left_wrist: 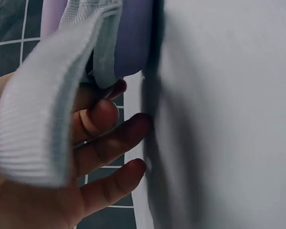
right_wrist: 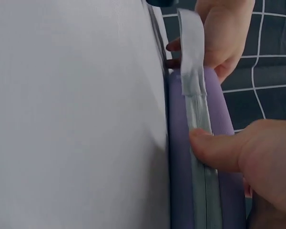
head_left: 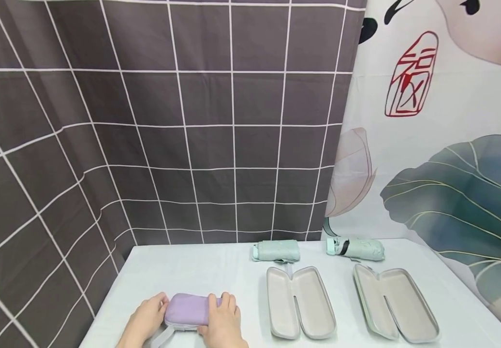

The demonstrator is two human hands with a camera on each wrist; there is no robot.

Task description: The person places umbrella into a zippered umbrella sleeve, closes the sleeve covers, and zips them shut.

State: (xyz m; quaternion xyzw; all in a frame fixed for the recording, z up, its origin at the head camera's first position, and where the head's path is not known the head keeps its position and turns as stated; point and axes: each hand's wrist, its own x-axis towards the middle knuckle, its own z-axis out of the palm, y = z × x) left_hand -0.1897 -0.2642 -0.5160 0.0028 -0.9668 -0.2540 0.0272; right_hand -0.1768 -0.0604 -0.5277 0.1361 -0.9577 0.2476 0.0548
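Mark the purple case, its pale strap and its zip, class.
Purple case (head_left: 187, 309): head view, on its top face.
Pale strap (left_wrist: 34, 112): left wrist view, on its broad side.
Zip (right_wrist: 205, 193): right wrist view, on its lower visible stretch.

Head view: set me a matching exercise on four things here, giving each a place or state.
1. purple, rounded, zippered case
2. mint-green rolled bundle with black band
3. two long, gray-lined cases
4. pale woven strap

A. lying spread open
B. at the back right of the white table
C. sticking out beside the left hand
D. gripped by the right hand

Pairs: 1-D, 2-B, 3-A, 4-C
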